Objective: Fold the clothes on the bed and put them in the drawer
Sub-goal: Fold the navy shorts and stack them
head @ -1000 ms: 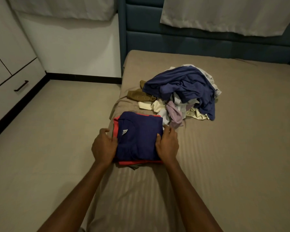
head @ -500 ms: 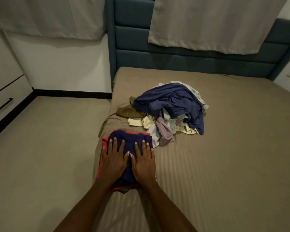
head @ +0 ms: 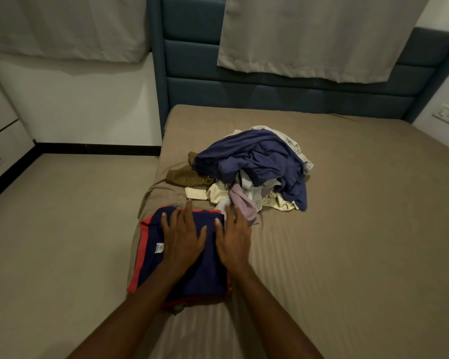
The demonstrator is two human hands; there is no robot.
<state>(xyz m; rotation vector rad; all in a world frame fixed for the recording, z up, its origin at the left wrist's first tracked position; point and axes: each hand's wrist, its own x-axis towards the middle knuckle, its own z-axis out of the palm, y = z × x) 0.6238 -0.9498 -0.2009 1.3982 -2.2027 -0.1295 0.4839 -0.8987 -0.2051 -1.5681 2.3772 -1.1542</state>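
Fingers (head: 178,221) of both hands flat on soft navy folded shirt (head: 192,270).

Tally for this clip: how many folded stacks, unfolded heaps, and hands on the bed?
Folded stack, navy on red, under both palms: 1
Unfolded heap, garments too tangled to count singly: 1
Hands, left hand and right hand, flat on the stack: 2
Total: 4

Dim, soft indoor light; wide-angle bending at edges, slight blur

matt striped cloth bed sheet (head: 347,229), soft navy cloth folded shirt (head: 192,275), padded fabric headboard (head: 270,97)
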